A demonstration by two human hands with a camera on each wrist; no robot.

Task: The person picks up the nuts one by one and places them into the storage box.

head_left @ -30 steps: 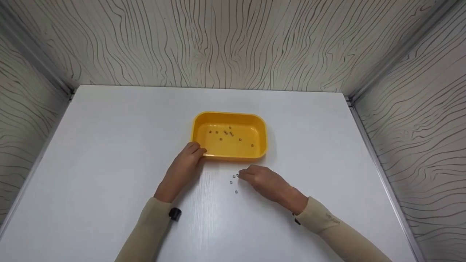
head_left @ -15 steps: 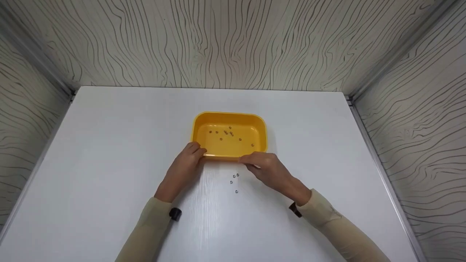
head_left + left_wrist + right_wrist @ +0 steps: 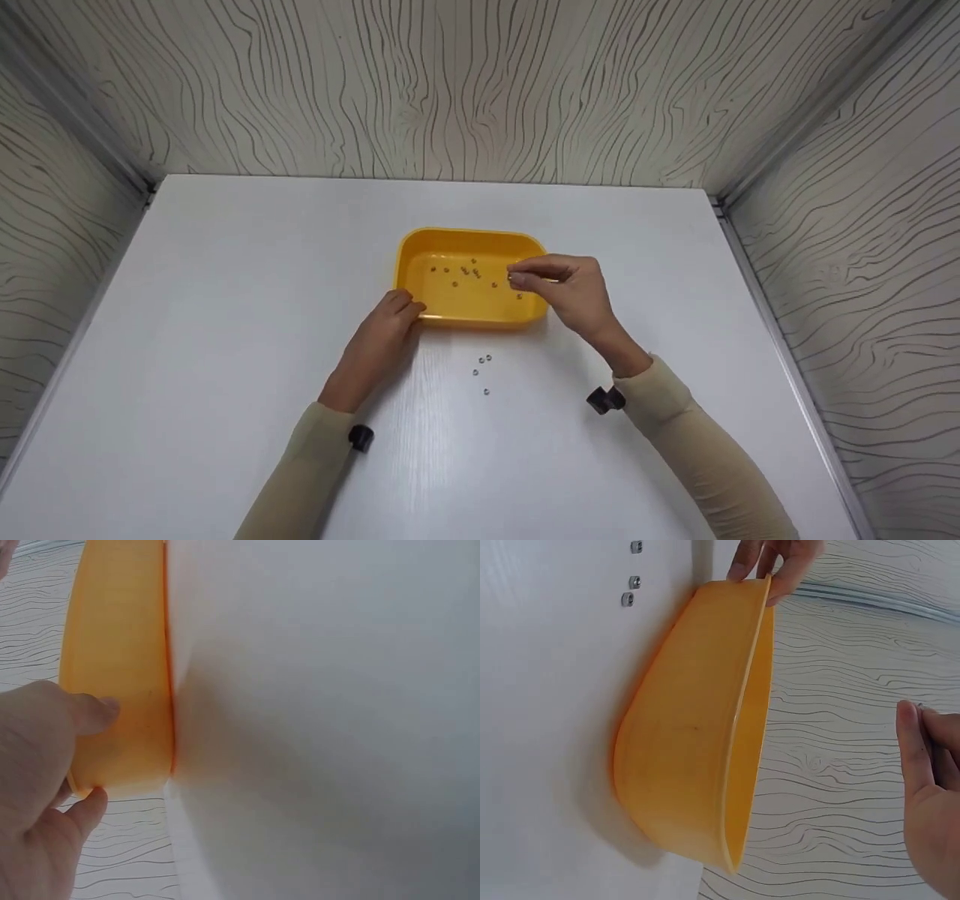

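Note:
A yellow plastic bin stands on the white table with several small metal nuts scattered over its floor. My left hand grips its near left corner; in the left wrist view the thumb lies against the outer wall. Above the bin's right side, my right hand pinches a small nut between thumb and fingertips. Only a sliver of that nut shows in the right wrist view. Several loose nuts lie on the table in front of the bin.
The white table extends around the bin on all sides. Wood-patterned panels rise behind it and at both sides. Black wrist cameras sit on both forearms.
My right hand has moved from the loose nuts on the table, up past the bin's near rim, to above its right side, with a nut pinched. My left hand stays on the corner.

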